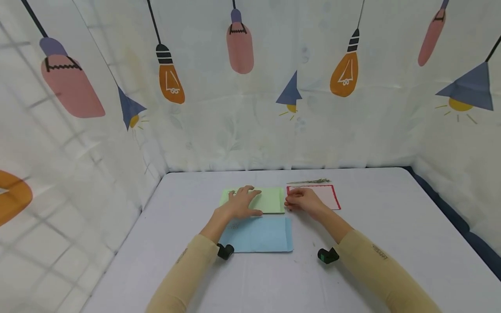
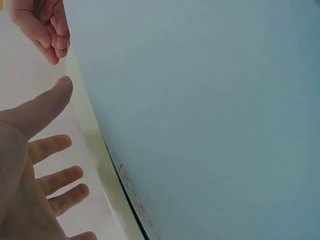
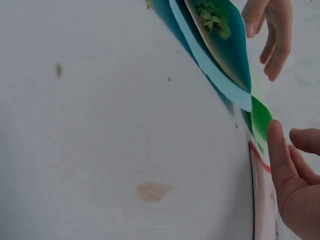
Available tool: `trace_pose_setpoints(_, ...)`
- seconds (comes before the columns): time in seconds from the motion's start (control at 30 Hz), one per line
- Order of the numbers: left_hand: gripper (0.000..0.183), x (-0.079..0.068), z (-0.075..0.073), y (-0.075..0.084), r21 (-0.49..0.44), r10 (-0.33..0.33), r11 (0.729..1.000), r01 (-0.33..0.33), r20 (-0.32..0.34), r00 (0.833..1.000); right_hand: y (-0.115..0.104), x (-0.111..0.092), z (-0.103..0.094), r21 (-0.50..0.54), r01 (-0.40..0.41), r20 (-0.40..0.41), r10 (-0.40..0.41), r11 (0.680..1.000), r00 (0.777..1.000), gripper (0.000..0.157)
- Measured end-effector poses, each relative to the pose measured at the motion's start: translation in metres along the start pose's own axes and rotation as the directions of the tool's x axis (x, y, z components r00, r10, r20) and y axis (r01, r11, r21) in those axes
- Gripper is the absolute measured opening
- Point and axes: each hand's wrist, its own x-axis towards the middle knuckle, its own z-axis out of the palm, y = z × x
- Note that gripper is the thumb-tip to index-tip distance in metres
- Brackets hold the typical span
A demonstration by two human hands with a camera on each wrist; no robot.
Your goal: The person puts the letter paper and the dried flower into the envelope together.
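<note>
My left hand (image 1: 242, 204) spreads its fingers over the left part of a pale green envelope (image 1: 272, 200). In the left wrist view, the thumb (image 2: 47, 105) of that hand reaches toward the green envelope's edge, holding nothing. At the envelope's right end my right hand (image 1: 305, 202) has bent fingers, pinching at the edge; a tiny brownish-green bit shows by its fingertips in the left wrist view. The green envelope's mouth (image 3: 260, 120) bulges open beside the right thumb. Nearer me lies a light blue envelope (image 1: 258, 234), its mouth gaping around a green leafy sprig (image 3: 212, 17).
Right of the green envelope lies a white, red-bordered envelope (image 1: 328, 195), partly behind my right hand. A thin dried sprig (image 1: 313, 181) rests beyond it. Small specks and a brownish stain (image 3: 152, 191) mark the white tabletop (image 1: 391, 243). Printed fabric (image 1: 250, 121) hangs behind the table.
</note>
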Motion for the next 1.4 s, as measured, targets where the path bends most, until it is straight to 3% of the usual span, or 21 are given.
trace_pose_setpoints(0.2, 0.084, 0.011, -0.004, -0.001, 0.018, -0.037, 0.999, 0.036, 0.052, 0.998, -0.004, 0.015, 0.007, -0.024, -0.074, -0.034, 0.073, 0.997, 0.997, 0.035)
trace_pose_setpoints(0.4, 0.091, 0.020, -0.009, 0.002, 0.025, -0.041, 0.999, 0.038, 0.123, 0.992, -0.006, 0.022, 0.013, -0.039, -0.081, -0.042, 0.079, 0.996, 0.996, 0.034)
trace_pose_setpoints(0.67, 0.091, 0.028, -0.008, -0.004, 0.014, -0.019, 1.000, 0.017, 0.167, 0.986, -0.006, 0.029, 0.019, -0.074, -0.073, -0.073, 0.067, 0.995, 0.995, 0.030)
trace_pose_setpoints(1.0, 0.094, 0.029, -0.005, -0.006, -0.018, -0.004, 1.000, 0.006, 0.155, 0.988, -0.004, 0.034, 0.021, -0.143, -0.069, -0.055, 0.062, 0.987, 0.997, 0.027)
trace_pose_setpoints(1.4, 0.095, 0.030, -0.004, -0.016, -0.040, 0.003, 0.999, 0.003, 0.148, 0.989, -0.003, 0.033, 0.017, -0.132, -0.061, 0.047, 0.068, 0.989, 0.997, 0.046)
